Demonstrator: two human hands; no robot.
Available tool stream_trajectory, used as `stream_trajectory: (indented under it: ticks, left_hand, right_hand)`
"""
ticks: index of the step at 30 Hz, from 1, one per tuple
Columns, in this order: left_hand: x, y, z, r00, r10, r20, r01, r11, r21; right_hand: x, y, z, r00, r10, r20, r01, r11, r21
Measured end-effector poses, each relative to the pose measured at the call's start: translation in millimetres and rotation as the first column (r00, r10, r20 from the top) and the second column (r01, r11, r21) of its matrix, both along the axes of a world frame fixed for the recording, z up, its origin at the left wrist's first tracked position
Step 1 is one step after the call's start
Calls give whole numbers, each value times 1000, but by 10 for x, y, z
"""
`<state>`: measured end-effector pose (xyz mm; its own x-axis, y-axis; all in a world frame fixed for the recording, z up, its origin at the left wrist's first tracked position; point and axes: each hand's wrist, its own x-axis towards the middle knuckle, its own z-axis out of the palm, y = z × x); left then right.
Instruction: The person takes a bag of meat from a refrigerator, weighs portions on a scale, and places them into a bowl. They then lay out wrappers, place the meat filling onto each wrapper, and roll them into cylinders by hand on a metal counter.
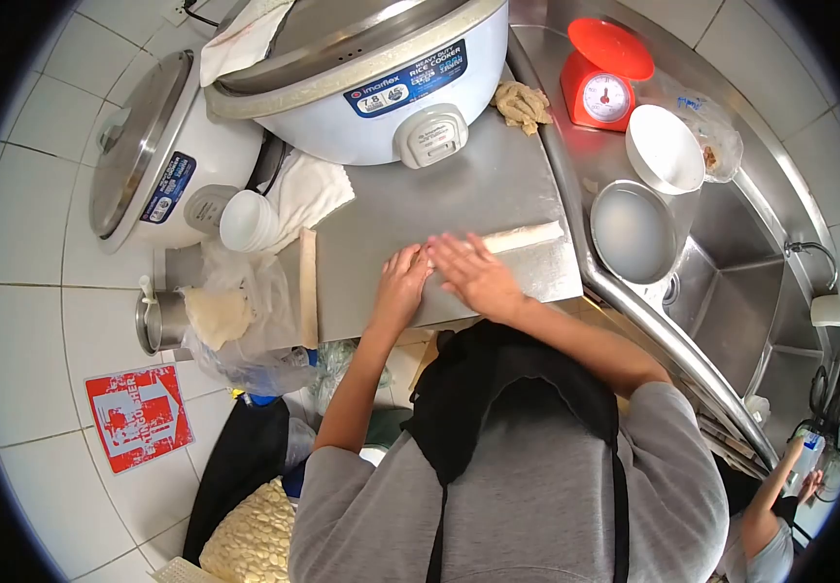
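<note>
A long pale dough roll (525,236) lies on the steel worktop (381,204), its right part showing beyond my right hand (483,277). That hand rests on the roll with its fingers stretched out, slightly blurred by motion. Beside it, my left hand (400,282) is curved over the roll's left end, its fingers close together. The dough beneath both hands is mostly hidden. A second dough strip (308,290) lies along the worktop's left edge, apart from my hands.
Large rice cookers (361,87) stand behind and left. Stacked white cups (248,222) sit by a cloth (308,194). To the right are a red scale (602,87), a white bowl (666,149), a pan of cloudy liquid (634,231) and a sink (731,282). Another person (760,525) works lower right.
</note>
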<state>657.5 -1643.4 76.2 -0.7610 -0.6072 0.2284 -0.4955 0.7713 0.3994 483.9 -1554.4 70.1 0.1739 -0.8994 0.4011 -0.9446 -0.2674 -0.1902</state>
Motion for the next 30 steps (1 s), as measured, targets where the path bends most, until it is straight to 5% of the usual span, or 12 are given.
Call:
stream_trajectory:
  ticks: [3,7,11,19,22,24,25,26,28,30]
  left_hand:
    - [47,-17,8,999,18,51,-17,999,-31]
    - [-41,49,131,997,69,-38,-69,998,-8]
    - [-495,203,263,998,38,-53,-39,999,-9]
    - [-1112,240,57,990,-117,-74,112,991,-68]
    - [-990,279,249,977,-60,-206,74,995,61]
    - [-840,299,454,939,-71,-337,94,994,53]
    - [-765,307,510,883,-66,-464,99,994,48]
    - [-714,304,508,827,-101,-554,93,995,-43]
    - [-568,360,515,811,-98,-576,107,994,-18]
    - [-465,439,538,775,-85,-626,124,992,18]
  right_hand:
    - [17,8,4,991,132,26,-134,989,65]
    - [-758,559,198,968,-248,-34,250,946,206]
    - [-1325,1051,255,813,-568,-130,570,821,-27]
    - [-1380,1529,445,767,-619,-169,640,753,151]
    - [-1436,1482,674,790,-607,-82,612,776,153]
    - [-1275,1281,1006,819,-492,296,461,870,174]
    - [-1187,1181,1096,814,-496,302,465,868,175]
    - [-1087,1068,1173,795,-361,487,316,932,176]
    - [-845,838,1290,634,-151,759,38,986,164]
    - [-575,675,1336,367,-110,924,-210,958,197]
